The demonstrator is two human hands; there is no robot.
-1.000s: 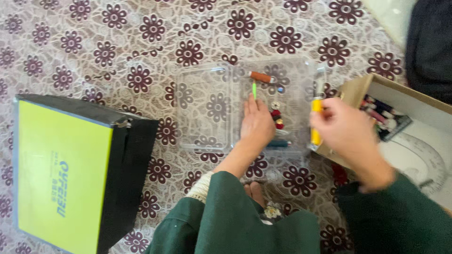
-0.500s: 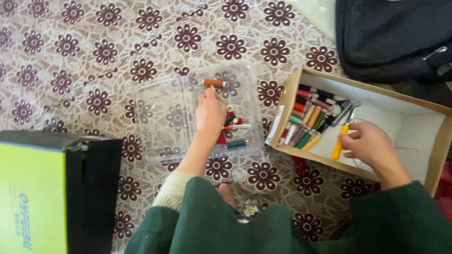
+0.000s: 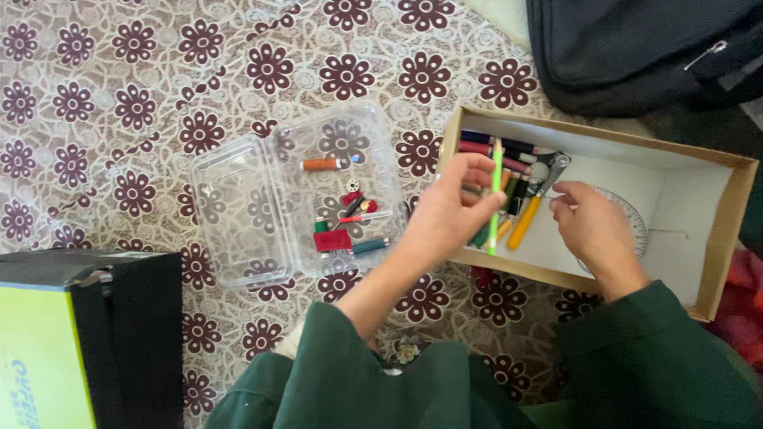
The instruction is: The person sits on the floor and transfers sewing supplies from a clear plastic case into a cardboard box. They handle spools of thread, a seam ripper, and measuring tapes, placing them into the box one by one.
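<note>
The left hand [image 3: 449, 214] is pinched shut on a slim green pen [image 3: 495, 195], held upright over the near-left corner of the open cardboard box [image 3: 719, 238]. The pen looks light, stiff and smooth — easy to lift but apt to swivel or slip if held only at one end, so a pinch around the middle of the barrel, as here, seems the surest hold. The right hand [image 3: 592, 226] rests inside the box, its fingers curled next to a yellow-handled tool [image 3: 526, 222]; whether it grips anything I cannot tell. More pens and pencils [image 3: 485, 147] lie packed at the box's left end. To the left, on the flowered cloth [image 3: 95, 95], sits an open clear plastic case [image 3: 238, 214] holding thread spools and small bits — well apart from both hands. A black bag [image 3: 636, 48] lies at the far right.
</note>
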